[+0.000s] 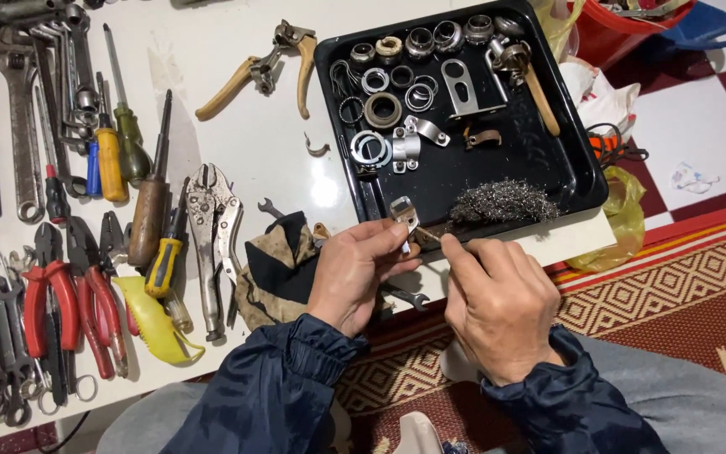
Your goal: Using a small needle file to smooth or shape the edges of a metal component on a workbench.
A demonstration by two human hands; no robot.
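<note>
Fingers [384, 238] of the left hand [355, 273] pinch a small metal bracket [404, 212] at its lower edge, holding it just over the near rim of the black tray [577, 181]. At three o'clock from that hand, the right hand [497, 307] has thumb and forefinger pressed together on a thin rod [427, 235] whose tip touches the bracket. Steel wool [502, 202] lies in the tray at two o'clock from the bracket, with rings and clamps toward twelve. A dirty rag [279, 269] sits at nine o'clock from the left hand, locking pliers [212, 244] beyond it, then screwdrivers, red-handled pliers [52, 303] and wrenches across the white table [245, 143].
</note>
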